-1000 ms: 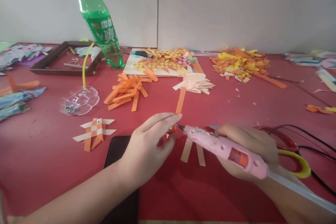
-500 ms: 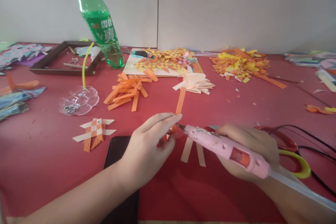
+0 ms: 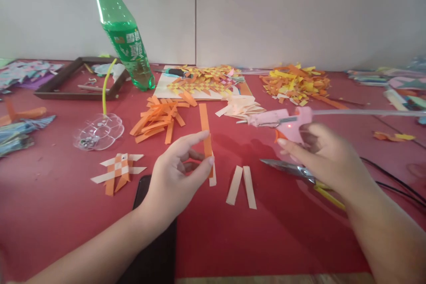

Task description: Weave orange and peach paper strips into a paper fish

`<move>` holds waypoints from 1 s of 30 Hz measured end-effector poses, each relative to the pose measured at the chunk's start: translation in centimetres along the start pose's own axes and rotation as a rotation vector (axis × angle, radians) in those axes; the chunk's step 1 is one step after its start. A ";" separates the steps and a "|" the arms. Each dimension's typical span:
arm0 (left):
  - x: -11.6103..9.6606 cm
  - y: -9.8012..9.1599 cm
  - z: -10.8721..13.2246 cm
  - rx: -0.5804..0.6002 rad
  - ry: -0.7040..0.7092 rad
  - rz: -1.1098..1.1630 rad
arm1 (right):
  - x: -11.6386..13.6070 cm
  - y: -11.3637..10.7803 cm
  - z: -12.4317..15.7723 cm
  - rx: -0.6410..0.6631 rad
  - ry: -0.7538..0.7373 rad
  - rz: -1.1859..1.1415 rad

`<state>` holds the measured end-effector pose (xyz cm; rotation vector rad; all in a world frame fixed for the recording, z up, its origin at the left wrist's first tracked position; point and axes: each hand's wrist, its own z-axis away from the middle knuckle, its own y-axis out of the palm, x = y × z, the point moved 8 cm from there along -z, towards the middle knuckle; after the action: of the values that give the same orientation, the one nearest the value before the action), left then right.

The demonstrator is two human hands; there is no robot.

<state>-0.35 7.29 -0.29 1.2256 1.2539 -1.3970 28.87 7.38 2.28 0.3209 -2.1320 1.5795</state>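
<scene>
Between thumb and fingertips, my left hand (image 3: 181, 164) pinches an orange paper strip (image 3: 204, 120) held upright, with a pale strip end (image 3: 213, 176) showing below the thumb. My right hand (image 3: 329, 155) grips a pink hot glue gun (image 3: 282, 123) by its handle, its nozzle pointing left and a small red light showing. A clear glue stick (image 3: 362, 112) sticks out of its back. Two cream paper strips (image 3: 234, 185) lie on the table between my hands. A woven orange-and-cream paper fish (image 3: 120, 167) with a small eye rests left of my left hand.
Scissors (image 3: 293, 167) lie beneath my right hand, beside a black cable (image 3: 392, 175). A dark phone (image 3: 149, 248) is under my left forearm. Farther back are a tilted green bottle (image 3: 128, 40), orange strips (image 3: 159, 117), cream strips (image 3: 241, 105), a clear flower-shaped dish (image 3: 103, 131) and a frame (image 3: 63, 94).
The glue gun has moved up and away from the left hand's strip and turned, nozzle now pointing left. My left hand has shifted slightly left with the strip. The scissors' blades are now uncovered.
</scene>
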 end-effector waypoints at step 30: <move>1.7 2.4 0.9 0.265 -0.257 0.131 | 7.0 3.4 5.3 0.404 -0.417 -0.237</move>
<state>1.66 6.14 -2.28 1.2326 0.8176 -1.6017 20.09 4.07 1.72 1.0764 -1.9389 1.9149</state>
